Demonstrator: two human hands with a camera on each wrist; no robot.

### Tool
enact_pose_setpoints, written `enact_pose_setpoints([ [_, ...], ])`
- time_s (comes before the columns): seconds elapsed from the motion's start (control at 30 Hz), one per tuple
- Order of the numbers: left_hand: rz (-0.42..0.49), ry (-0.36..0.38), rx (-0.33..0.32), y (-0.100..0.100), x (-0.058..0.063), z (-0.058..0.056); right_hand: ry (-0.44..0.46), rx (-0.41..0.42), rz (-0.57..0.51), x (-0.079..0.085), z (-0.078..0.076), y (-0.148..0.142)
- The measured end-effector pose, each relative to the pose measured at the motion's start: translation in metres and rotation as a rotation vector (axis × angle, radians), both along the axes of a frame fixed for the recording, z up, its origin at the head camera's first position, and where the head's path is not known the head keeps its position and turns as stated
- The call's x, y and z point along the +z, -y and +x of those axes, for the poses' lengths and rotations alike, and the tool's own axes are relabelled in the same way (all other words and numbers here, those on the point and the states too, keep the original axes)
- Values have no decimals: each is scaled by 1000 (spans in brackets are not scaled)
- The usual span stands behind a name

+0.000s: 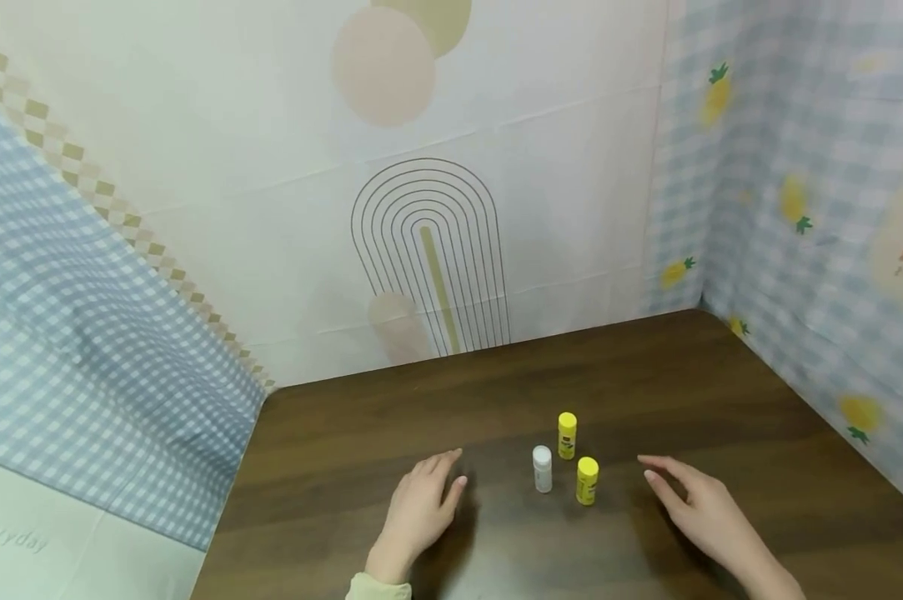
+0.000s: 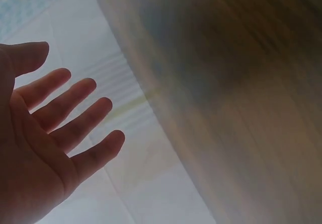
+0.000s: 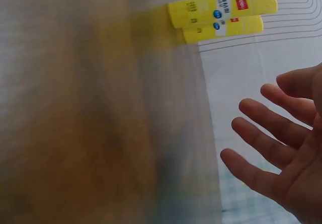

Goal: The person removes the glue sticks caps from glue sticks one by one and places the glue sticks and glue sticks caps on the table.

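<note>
Three glue sticks stand upright in a loose cluster on the dark wooden table. One is white (image 1: 543, 470), on the left; a yellow one (image 1: 567, 437) stands farther back, and another yellow one (image 1: 587, 482) is nearest the front. To the left of the cluster is my left hand (image 1: 418, 505), its fingers relaxed and holding nothing. My right hand (image 1: 702, 512) is on the other side, thumb and fingers apart, also without anything in it. In the right wrist view the front yellow glue stick (image 3: 224, 9) overlaps the other one, beyond the spread fingers (image 3: 261, 138).
The brown tabletop (image 1: 361, 425) reaches back to a pale wall cloth (image 1: 271, 275) printed with arches. Blue checked cloth (image 1: 121, 317) hangs along the left side, and a pineapple-patterned checked cloth (image 1: 781, 275) borders the right edge.
</note>
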State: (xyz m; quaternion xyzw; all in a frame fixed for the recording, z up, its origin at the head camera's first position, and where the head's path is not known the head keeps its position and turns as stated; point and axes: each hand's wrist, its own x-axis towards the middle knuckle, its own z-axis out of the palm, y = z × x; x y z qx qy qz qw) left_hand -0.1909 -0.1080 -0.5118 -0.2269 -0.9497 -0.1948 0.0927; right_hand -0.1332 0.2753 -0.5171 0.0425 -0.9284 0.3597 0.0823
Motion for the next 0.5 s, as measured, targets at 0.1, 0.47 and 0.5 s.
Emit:
enact_pose_setpoints([
  [0.1, -18, -14, -21, -11, -5, -3, 47, 2, 4, -6, 4, 0],
  [0.47, -103, -119, -136, -66, -8, -13, 200, 110, 51, -23, 18, -9],
  [0.5, -99, -105, -143, -68, -8, -14, 191, 113, 54, -25, 19, -9],
])
